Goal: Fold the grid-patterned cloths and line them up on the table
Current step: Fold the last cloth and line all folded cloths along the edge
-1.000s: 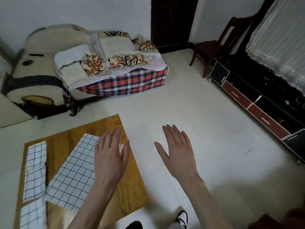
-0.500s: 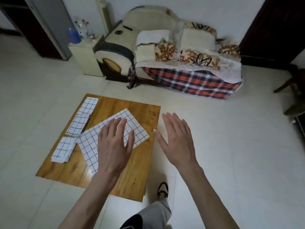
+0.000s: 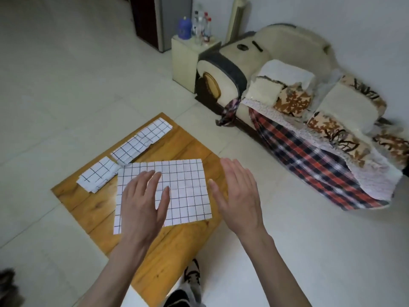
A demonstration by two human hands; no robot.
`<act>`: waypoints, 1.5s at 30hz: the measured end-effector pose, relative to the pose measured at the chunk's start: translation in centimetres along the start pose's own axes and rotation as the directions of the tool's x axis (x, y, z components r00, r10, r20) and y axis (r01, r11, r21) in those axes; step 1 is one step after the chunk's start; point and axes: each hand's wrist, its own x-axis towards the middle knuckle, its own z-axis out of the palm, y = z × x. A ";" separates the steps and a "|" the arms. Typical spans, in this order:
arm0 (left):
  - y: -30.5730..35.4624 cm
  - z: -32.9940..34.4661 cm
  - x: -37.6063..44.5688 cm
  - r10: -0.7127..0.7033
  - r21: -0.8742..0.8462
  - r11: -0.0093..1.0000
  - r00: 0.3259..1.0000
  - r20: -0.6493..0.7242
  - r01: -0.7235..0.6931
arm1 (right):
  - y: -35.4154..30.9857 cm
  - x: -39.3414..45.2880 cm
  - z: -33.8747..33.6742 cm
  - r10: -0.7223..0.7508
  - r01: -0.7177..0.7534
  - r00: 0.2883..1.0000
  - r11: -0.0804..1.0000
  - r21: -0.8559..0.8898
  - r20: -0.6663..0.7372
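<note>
A large grid-patterned cloth (image 3: 186, 187) lies spread flat on the low wooden table (image 3: 93, 209). My left hand (image 3: 143, 200) hovers over its left half, palm down, fingers apart, holding nothing. My right hand (image 3: 239, 193) is open just past the cloth's right edge, above the table's right side. A folded small square cloth (image 3: 97, 175) sits at the table's left, its corner touching the large cloth. A long folded strip of grid cloth (image 3: 141, 141) lies along the table's far left edge.
A cream sofa (image 3: 265, 63) with cushions and a red plaid blanket (image 3: 314, 165) stands at the right rear. A small cabinet (image 3: 188, 60) with bottles is behind the table. Pale tiled floor surrounds the table. My shoe (image 3: 192, 275) shows below the table's near edge.
The view has swung left, bringing the whole table and cloths under my hands. Both hands stay open and keep their pose; the left one now sits over the large cloth.
</note>
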 end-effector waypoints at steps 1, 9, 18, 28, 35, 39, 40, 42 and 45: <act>-0.1 0.6 0.6 -0.022 0.016 1.000 1.000 0.014 0.022 | 0.4 1.3 0.8 -0.021 0.021 0.999 1.000 0.005 0.026; -1.2 3.5 2.8 -0.210 0.017 0.977 0.978 -0.012 0.211 | 1.7 7.4 5.8 -0.202 0.192 0.967 0.978 0.079 0.153; -0.1 8.7 3.7 -0.396 0.012 0.917 0.914 -0.093 0.398 | 3.5 13.2 11.7 -0.420 0.379 0.839 0.907 0.183 0.347; 0.7 18.8 3.0 -0.683 0.049 0.717 0.714 -0.155 0.696 | 9.3 15.9 22.1 -0.607 0.546 0.591 0.786 0.289 0.531; -1.0 27.7 1.5 -0.793 -0.014 0.600 0.592 -0.142 0.800 | 13.0 16.1 31.9 -0.679 0.610 0.420 0.702 0.367 0.602; -3.0 33.4 -0.2 -0.833 0.005 0.546 0.544 -0.101 0.838 | 15.0 15.5 37.8 -0.711 0.683 0.334 0.635 0.361 0.618; -3.4 34.7 -0.7 -0.845 0.013 0.527 0.526 -0.091 0.850 | 15.4 15.4 39.1 -0.718 0.700 0.316 0.618 0.358 0.620; -3.9 37.0 -1.7 -0.865 0.034 0.497 0.498 -0.064 0.867 | 16.2 15.3 41.6 -0.725 0.741 0.287 0.582 0.335 0.626; -4.3 40.0 -3.1 -0.863 0.077 0.503 0.505 -0.019 0.861 | 17.4 14.8 44.4 -0.711 0.782 0.260 0.552 0.289 0.654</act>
